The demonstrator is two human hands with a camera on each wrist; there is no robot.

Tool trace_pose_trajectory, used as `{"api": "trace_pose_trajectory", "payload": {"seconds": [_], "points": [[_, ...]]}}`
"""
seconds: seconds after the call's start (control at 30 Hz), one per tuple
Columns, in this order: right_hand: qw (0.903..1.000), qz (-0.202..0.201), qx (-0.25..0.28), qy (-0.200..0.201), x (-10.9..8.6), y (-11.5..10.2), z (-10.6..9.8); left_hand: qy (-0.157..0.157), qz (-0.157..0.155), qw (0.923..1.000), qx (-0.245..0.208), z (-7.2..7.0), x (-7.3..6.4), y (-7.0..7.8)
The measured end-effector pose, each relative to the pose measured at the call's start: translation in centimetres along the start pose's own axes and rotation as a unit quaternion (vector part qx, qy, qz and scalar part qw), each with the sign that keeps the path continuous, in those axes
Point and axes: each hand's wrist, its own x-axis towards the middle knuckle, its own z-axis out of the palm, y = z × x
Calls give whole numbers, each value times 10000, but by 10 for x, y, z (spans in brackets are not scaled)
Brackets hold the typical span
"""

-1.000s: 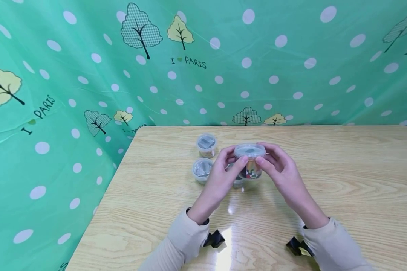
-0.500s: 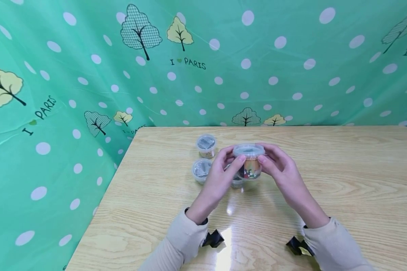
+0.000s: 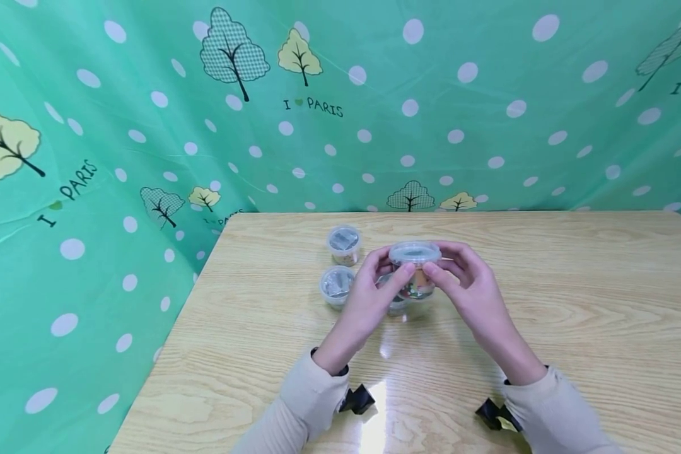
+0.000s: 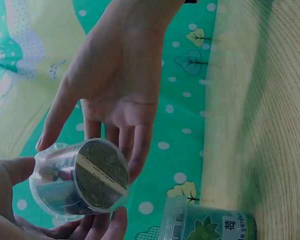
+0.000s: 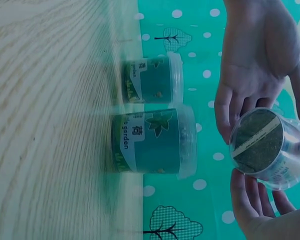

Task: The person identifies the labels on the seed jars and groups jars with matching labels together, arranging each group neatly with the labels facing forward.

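Both hands hold a clear plastic lidded cup (image 3: 415, 254) above the table, one from each side. My left hand (image 3: 369, 290) grips its left side, thumb on the front just under the lid. My right hand (image 3: 471, 284) grips the other side the same way, its fingers behind. The left wrist view shows the base of the cup (image 4: 101, 175), dark with a pale strip across it. That dark base with its strip also appears on the cup (image 5: 260, 140) in the right wrist view. The thumbs cover part of the colourful print.
More lidded cups stand upright on the wooden table (image 3: 573, 315): a back one (image 3: 344, 244), a front-left one (image 3: 336, 287), and another (image 3: 396, 306) partly hidden by the hands. Green leaf labels show on a cup (image 5: 150, 140). A green dotted curtain (image 3: 408, 145) hangs behind.
The thumbs moved apart on the front of the cup, then came closer together again. The cup shifted slightly left in view and stayed raised; the other cups stayed where they were.
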Motion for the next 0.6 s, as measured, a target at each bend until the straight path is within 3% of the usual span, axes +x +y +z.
{"api": "trace_pose_trajectory", "payload": {"seconds": [0.33, 0.6], "points": [[9994, 27, 10, -338, 3, -3, -8, -169, 152, 9996, -194, -3, 1, 2], [9999, 61, 38, -106, 1, -6, -4, -156, 44, 9999, -56, -3, 0, 0]]}}
